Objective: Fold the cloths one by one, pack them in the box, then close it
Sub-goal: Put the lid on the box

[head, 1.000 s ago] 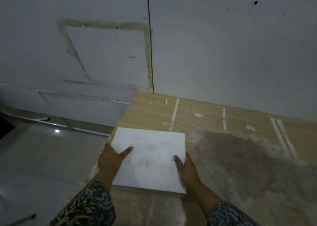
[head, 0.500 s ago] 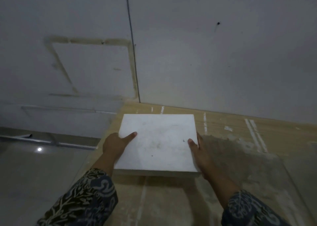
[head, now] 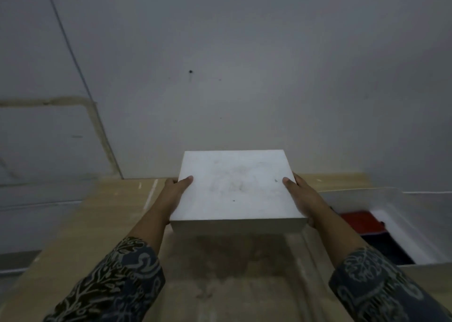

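A flat white box lid [head: 234, 187] is held level in the air above the wooden table, in front of the grey wall. My left hand [head: 175, 194] grips its left edge, thumb on top. My right hand [head: 304, 197] grips its right edge the same way. At the right stands the open white box [head: 415, 226], with a folded red cloth [head: 359, 221] and a dark cloth [head: 384, 248] lying inside it. The lid is to the left of the box, not over it.
The wooden table [head: 97, 224] has a worn, stained patch [head: 232, 272] under the lid and pale paint streaks at the back left. A grey wall [head: 244, 77] rises right behind the table. The table's left edge drops off to a floor.
Both hands have lifted the lid off the table's left part and carried it up and to the right. The view has swung right, and the open box with cloths has come into sight.
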### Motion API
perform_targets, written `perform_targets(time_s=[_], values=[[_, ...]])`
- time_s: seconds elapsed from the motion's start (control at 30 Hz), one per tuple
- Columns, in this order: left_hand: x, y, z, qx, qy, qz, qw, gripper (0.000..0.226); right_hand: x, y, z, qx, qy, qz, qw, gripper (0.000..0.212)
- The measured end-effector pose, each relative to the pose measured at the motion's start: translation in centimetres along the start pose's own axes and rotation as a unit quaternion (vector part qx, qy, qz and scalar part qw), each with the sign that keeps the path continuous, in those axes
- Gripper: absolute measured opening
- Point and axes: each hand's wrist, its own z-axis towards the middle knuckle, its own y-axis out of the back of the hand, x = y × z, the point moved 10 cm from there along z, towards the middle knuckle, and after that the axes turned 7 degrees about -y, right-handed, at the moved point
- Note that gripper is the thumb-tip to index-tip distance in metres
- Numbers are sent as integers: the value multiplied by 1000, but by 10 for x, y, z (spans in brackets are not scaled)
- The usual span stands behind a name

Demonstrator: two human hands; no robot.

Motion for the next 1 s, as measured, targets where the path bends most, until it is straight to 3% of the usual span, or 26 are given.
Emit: perform_targets(time_s=[0.2, 0.27, 0.37, 0.47, 0.67, 1.0], values=[[-36, -155, -23, 80, -26, -82, 993, 57, -31, 146, 14, -26, 2, -15, 1000, 40], [-43, -211, -44, 113, -21, -104, 988, 48, -51, 194, 13, -16, -27, 3, 999, 40], [-45, -282, -70, 148, 3, -134, 980, 57, -80, 254, 7, -6, -66, 14, 998, 39], [-39, -327, -85, 145, 19, -142, 979, 41, -98, 296, 6, -11, -75, -15, 997, 41], [-19, -366, -97, 126, 55, -140, 981, 46, -137, 322, 13, 11, -112, -29, 993, 52], [-20, -378, -102, 106, 47, -141, 983, 40, -150, 330, 24, 32, -109, -32, 993, 51]])
